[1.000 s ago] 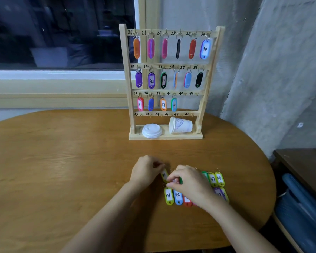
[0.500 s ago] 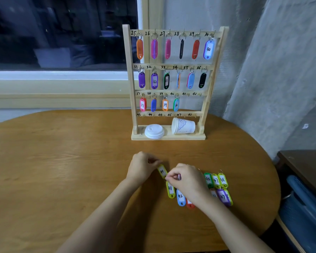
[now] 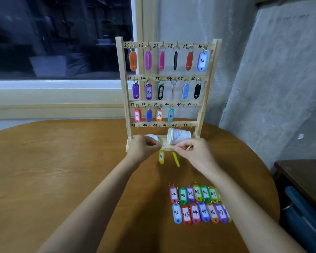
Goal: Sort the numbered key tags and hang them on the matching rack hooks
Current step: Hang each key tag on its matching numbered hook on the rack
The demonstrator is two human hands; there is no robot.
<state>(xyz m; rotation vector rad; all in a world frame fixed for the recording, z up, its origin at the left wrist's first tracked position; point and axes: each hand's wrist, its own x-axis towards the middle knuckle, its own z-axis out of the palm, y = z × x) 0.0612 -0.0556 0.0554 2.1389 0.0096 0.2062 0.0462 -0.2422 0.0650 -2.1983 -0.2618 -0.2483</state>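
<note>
- One yellow tag [image 3: 161,157] hangs pinched from the left hand [image 3: 144,147]; a second yellow tag [image 3: 175,159] hangs from the right hand [image 3: 194,152].
- The coloured tags [image 3: 195,212] lie in two rows on the bench [image 3: 62,170].
- The wooden rack [image 3: 121,79] stands upright, with hooks 25 to 40 filled.

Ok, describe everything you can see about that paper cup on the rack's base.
The paper cup is white, with a faint bluish-purple ornamental print on its side, and has no lid on. It lies tipped on its side on the base of the wooden rack, under the lowest numbered rail. Its mouth faces left toward a white lid, and its bottom points toward the right post. The right hand passes in front of its lower rim; whether they touch cannot be told.
</note>
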